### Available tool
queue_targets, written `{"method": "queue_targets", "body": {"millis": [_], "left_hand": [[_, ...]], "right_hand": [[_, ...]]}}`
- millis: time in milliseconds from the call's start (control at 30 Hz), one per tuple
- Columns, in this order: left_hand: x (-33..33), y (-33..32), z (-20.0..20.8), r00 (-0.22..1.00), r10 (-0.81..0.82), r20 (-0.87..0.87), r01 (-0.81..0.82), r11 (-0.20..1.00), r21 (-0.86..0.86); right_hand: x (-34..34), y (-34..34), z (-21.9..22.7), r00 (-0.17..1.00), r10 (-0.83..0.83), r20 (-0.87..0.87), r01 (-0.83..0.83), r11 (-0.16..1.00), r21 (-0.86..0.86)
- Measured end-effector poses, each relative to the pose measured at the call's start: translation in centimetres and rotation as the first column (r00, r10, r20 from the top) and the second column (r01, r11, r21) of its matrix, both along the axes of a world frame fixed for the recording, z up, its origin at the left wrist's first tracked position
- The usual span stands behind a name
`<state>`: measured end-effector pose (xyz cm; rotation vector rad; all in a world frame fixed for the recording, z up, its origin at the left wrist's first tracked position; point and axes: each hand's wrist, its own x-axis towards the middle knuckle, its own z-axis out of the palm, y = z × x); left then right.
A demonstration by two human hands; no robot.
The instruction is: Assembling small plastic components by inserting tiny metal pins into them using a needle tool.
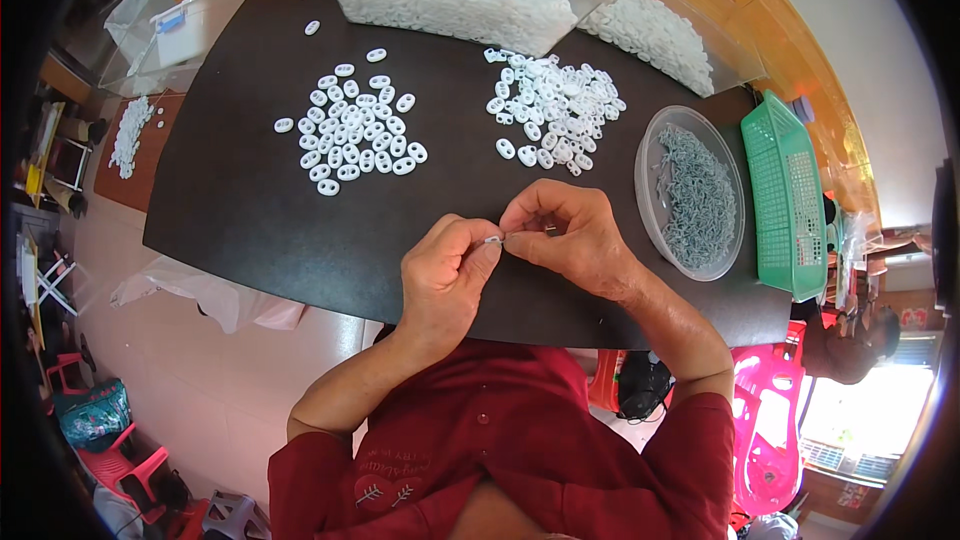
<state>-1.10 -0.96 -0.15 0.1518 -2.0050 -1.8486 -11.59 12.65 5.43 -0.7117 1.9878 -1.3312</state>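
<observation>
My left hand pinches a small white plastic piece between thumb and forefinger, above the near part of the dark table. My right hand meets it from the right, thumb and forefinger pressed together at the piece's end. What sits in those right fingertips is too small to make out. Beyond my hands lie two groups of white pieces: flat oval two-holed ones in a spread on the left, and a denser heap on the right. A round clear bowl of small grey-blue parts stands to my right.
Clear bins full of white pieces stand along the far edge. A green plastic basket is right of the bowl. Left of the table, more white pieces lie on a brown surface. A pink plastic chair stands at lower right.
</observation>
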Motion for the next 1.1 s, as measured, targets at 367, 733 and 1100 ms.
{"method": "queue_targets", "body": {"millis": [367, 733, 1100], "left_hand": [[0.2, -0.1, -0.1, 0.990, -0.070, 0.121, 0.024, 0.937, 0.350], [0.3, 0.1, -0.1, 0.991, -0.046, 0.126, -0.008, 0.918, 0.396], [0.3, 0.5, -0.7, 0.994, 0.028, 0.106, -0.060, 0.946, 0.318]], "right_hand": [[0.8, -0.4, -1.1, 0.997, -0.073, -0.017, 0.071, 0.993, -0.097], [1.5, -0.2, -2.2, 0.967, -0.110, -0.229, 0.092, 0.992, -0.086], [1.9, -0.6, -2.8, 0.946, -0.088, -0.312, 0.080, 0.996, -0.038]]}}
